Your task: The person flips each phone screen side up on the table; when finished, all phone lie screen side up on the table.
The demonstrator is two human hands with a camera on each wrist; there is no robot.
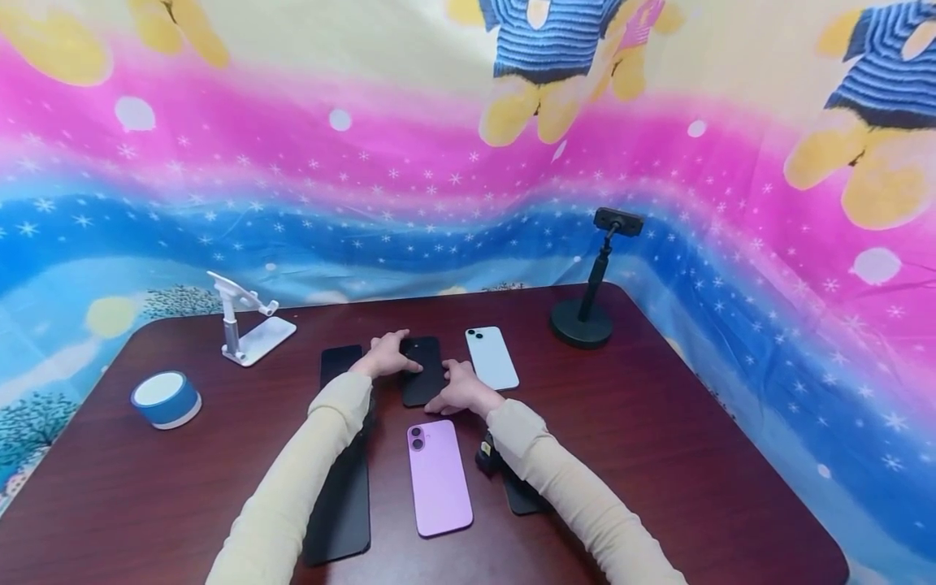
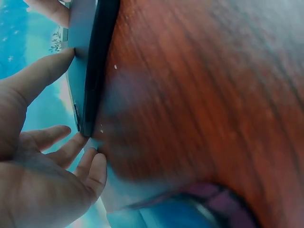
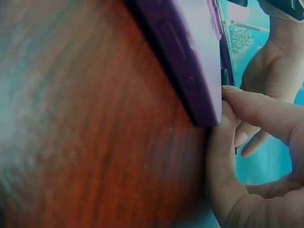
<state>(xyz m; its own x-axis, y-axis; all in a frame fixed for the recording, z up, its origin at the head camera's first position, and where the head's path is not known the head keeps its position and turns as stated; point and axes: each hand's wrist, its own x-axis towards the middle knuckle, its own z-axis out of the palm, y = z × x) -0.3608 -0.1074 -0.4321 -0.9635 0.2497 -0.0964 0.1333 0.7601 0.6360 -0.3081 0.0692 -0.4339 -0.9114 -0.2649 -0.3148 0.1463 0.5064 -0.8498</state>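
A black smartphone (image 1: 426, 386) lies back up between my two hands near the middle of the table. My left hand (image 1: 383, 356) holds its upper left part, thumb over the back and fingers by the top edge. In the left wrist view, fingertips meet the phone's dark side (image 2: 90, 80). My right hand (image 1: 465, 390) grips the lower right, one digit at the bottom edge and others along the right side. Just in front lies a pinkish-purple smartphone (image 1: 440, 479); it partly hides the black one in the right wrist view. A white smartphone (image 1: 493, 359) lies right of my right hand.
Under my left arm are a dark phone (image 1: 340, 357) and a long black slab (image 1: 344, 504). Another dark slab (image 1: 522, 496) shows beneath my right sleeve. Around the back stand a white folding stand (image 1: 256, 337), a blue-and-white round object (image 1: 166, 400) and a black stand (image 1: 585, 321).
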